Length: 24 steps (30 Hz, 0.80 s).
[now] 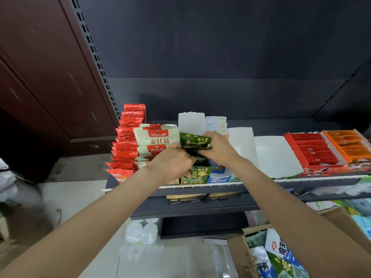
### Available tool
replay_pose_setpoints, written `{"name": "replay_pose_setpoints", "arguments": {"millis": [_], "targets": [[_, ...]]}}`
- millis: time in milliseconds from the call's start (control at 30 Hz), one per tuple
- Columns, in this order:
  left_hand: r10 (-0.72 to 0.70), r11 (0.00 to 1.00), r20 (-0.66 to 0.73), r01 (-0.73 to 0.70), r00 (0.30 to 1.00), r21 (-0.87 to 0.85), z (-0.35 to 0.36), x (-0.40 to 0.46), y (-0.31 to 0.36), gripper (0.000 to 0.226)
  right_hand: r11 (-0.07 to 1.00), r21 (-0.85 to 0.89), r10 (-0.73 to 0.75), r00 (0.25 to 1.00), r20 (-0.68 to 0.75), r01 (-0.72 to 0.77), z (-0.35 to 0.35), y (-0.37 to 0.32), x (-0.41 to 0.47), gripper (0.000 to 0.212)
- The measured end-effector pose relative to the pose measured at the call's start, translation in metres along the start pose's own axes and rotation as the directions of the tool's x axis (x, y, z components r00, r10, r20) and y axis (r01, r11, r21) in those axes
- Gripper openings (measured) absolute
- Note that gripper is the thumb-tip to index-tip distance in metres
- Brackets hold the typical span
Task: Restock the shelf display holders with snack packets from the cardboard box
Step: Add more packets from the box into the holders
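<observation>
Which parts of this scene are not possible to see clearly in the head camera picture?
- Green holder, head view: how full it is; both hands cover its inside.
- Left hand fingers: curled behind the green packets.
- Cardboard box: cut off by the bottom edge, and the right arm crosses it.
- Lower shelf boxes: the print is too small and shadowed.
- Far left: a blurred shape cut off by the frame edge.

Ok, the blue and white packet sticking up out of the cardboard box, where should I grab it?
Pinch the blue and white packet by its rounded upper edge, coming from above. It stands tilted, top clear of the cardboard box, its lower part buried among other packets. Both hands are busy with the green packet.
</observation>
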State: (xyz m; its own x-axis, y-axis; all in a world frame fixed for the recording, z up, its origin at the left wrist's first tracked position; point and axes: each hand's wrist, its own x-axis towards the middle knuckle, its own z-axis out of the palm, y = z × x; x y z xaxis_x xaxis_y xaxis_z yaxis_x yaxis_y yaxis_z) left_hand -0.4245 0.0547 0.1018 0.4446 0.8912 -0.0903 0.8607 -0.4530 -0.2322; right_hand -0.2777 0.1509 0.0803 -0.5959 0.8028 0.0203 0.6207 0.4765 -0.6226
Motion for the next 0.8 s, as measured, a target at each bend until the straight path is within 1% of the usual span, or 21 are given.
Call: {"name": "replay_pose_setpoints", "arguments": {"millis": [67,133,167,300,400,467,567,600,700,767,800], "targets": [[0.002,1.000,-0.017,-0.003,1.000,-0.009,0.003,-0.002,0.000,0.032,0.997,0.064,-0.034,0.999,-0.024,0.036,-0.008,-0.005,-0.001,0.018],[-0.001,1.000,-0.046,0.000,0.999,-0.019,0.004,-0.005,-0.001,0.034,0.995,0.096,-0.038,0.999,-0.004,0.038,-0.014,-0.008,0.001,0.015],[-0.003,1.000,-0.061,0.002,0.998,-0.024,0.004,-0.006,-0.002,0.036,0.997,0.070,-0.028,0.999,0.017,0.027,-0.015,-0.008,0.002,0.015],[-0.011,1.000,-0.101,0.009,0.995,-0.014,0.006,-0.009,-0.003,0.038,0.987,-0.164,0.014,0.992,0.124,0.007,-0.008,-0.007,0.014,0.017],[-0.027,0.999,-0.128,0.029,0.991,0.014,0.007,-0.011,-0.003,0.037,0.969,-0.247,0.043,0.983,0.181,0.003,-0.007,-0.010,0.022,0.024],[-0.048,0.999,-0.141,0.051,0.989,0.020,0.008,-0.012,-0.004,0.038,0.965,-0.262,0.066,0.970,0.235,-0.002,-0.012,-0.013,0.026,0.023],[-0.079,0.997,-0.187,0.079,0.979,-0.006,0.009,-0.013,-0.001,0.046,0.984,-0.172,0.100,0.951,0.294,-0.050,-0.024,-0.016,0.032,0.016],[-0.091,0.996,-0.194,0.092,0.977,-0.007,0.008,-0.013,0.000,0.048,0.984,-0.168,0.112,0.945,0.308,-0.062,-0.026,-0.017,0.033,0.013],[-0.136,0.991,-0.173,0.134,0.975,-0.028,0.001,-0.014,0.003,0.050,0.955,-0.296,0.137,0.914,0.381,-0.020,-0.022,-0.020,0.039,0.027],[-0.145,0.989,-0.155,0.141,0.977,-0.035,0.000,-0.013,0.005,0.050,0.943,-0.332,0.159,0.889,0.428,-0.009,-0.018,-0.022,0.040,0.024],[-0.158,0.987,-0.159,0.152,0.975,-0.048,0.000,-0.012,0.005,0.050,0.952,-0.305,0.150,0.886,0.438,-0.011,-0.018,-0.022,0.038,0.020]]}}
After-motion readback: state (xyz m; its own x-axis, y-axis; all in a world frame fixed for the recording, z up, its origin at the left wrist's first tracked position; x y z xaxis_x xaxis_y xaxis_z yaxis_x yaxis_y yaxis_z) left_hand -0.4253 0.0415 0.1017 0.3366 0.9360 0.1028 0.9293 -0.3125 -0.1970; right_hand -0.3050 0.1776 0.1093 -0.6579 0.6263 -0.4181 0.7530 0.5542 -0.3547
